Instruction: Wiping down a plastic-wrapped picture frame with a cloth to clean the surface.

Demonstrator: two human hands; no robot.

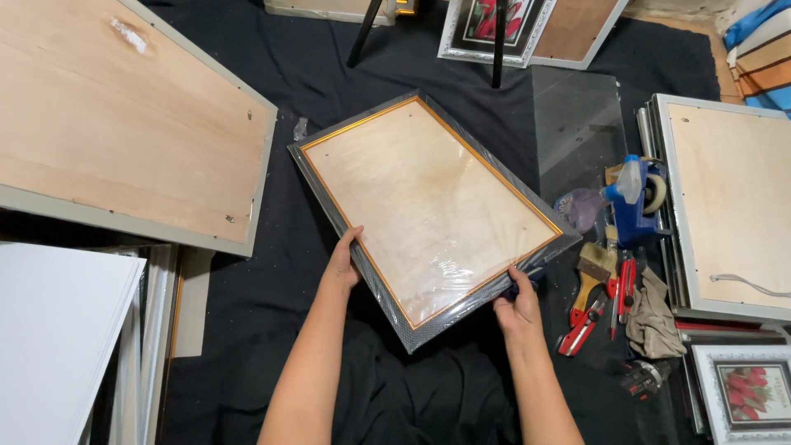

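Holding: plastic-wrapped picture frame (432, 214), backing fitted, wrap on.
Left hand (343, 265): gripping its near-left edge.
Right hand (519, 306): clamped on near-right edge.
Unused: red cutters (587, 321), right of right hand.

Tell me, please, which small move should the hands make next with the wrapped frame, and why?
Probably turn the frame square to the body. It lies skewed on the black cloth, wrapped in clear film. The left hand grips its left edge and the right hand its near edge, so both could swing it.
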